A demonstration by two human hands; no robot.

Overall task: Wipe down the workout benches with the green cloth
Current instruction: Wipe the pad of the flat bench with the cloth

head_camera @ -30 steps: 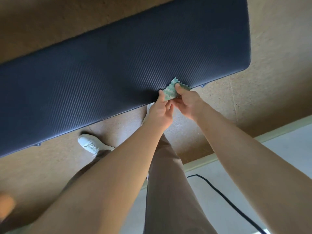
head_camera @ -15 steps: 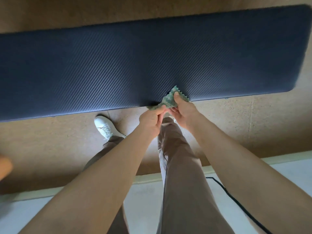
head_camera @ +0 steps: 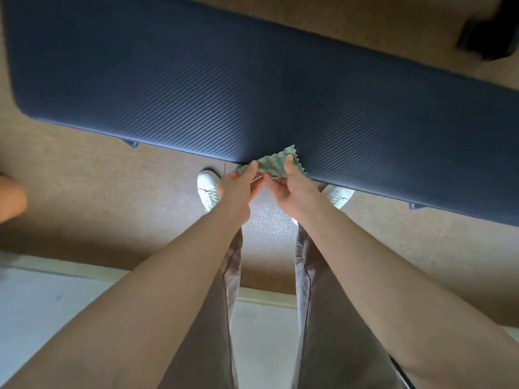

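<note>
A long dark blue padded workout bench (head_camera: 252, 88) with a ribbed surface runs across the upper part of the head view. Over its near edge I hold a small green patterned cloth (head_camera: 273, 164) with a zigzag border. My left hand (head_camera: 238, 188) pinches the cloth's left side. My right hand (head_camera: 292, 189) pinches its right side with the thumb on top. The cloth is bunched between the two hands, so part of it is hidden.
Brown carpet floor (head_camera: 112, 209) lies under the bench, with my white shoes (head_camera: 207, 189) and grey trousers below my hands. A pale floor strip (head_camera: 42, 313) runs along the near side. A black object (head_camera: 488, 37) sits at the top right.
My view has swung, so the bench now slopes down to the right and its left end shows. My hands have moved apart slightly and spread the cloth wider. Both shoes now show.
</note>
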